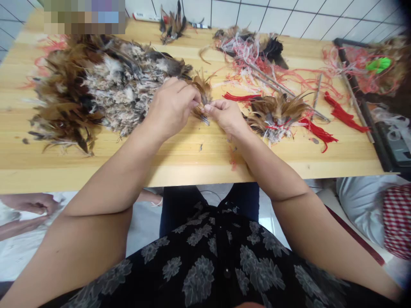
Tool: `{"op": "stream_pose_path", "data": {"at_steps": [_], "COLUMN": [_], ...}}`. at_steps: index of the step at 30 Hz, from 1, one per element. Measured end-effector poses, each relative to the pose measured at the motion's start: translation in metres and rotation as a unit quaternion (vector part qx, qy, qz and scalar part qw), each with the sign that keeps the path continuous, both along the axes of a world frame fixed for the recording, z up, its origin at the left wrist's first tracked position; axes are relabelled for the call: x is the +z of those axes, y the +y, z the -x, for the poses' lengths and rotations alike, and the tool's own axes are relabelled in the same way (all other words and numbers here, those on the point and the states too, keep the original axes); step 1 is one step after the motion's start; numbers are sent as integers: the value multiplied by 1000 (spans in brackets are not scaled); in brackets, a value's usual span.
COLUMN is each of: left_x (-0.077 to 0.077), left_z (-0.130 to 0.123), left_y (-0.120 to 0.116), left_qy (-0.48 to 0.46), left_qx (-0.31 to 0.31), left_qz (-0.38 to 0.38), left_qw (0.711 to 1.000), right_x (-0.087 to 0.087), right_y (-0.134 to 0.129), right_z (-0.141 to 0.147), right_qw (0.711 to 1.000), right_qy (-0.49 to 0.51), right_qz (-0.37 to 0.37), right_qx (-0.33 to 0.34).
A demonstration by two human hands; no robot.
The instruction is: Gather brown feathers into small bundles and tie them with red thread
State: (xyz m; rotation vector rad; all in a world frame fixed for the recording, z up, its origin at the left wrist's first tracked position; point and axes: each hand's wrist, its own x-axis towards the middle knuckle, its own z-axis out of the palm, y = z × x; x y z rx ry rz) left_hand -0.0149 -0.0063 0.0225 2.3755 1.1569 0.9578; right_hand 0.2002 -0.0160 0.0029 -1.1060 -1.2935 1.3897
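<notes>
Between my two hands is a small bunch of brown feathers, its pale quill ends pointing down toward me. My left hand is closed, with its fingertips pinching the left side of the bunch. From the other side my right hand pinches near the quills, thumb against forefinger. A large heap of brown and grey feathers with fluffy ends lies beside my left hand. Just right of my right hand rests a tied feather bundle with red thread around it.
Red yarn strands lie on the wooden table at the right. Pink and white string tangles with feathers and thin sticks at the back. A dark-framed tray stands at the right edge. Another person's hands show at lower left.
</notes>
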Motion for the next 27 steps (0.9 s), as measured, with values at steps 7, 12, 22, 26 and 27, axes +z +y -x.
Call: {"op": "stream_pose_path", "data": {"at_steps": [7, 12, 22, 26, 27], "left_x": [-8, 8, 0, -16, -20], "left_z": [-3, -6, -2, -15, -17], "left_y": [4, -10, -3, -4, -4], "left_qy": [-18, -18, 138, 224, 225], "left_qx": [3, 15, 2, -51, -53], "left_qz": [1, 28, 9, -11, -14], "left_qw": [1000, 999, 990, 973, 973], "right_x": [-10, -13, -14, -18, -19], "right_y": [5, 9, 25, 28, 28], "right_z": [0, -1, -23, -22, -22], "right_qw": [999, 998, 995, 994, 993], "right_qy": [-10, -22, -55, -70, -74], "right_qz": [-7, -26, -58, -64, -69], "right_qx": [46, 43, -58, -61, -61]}}
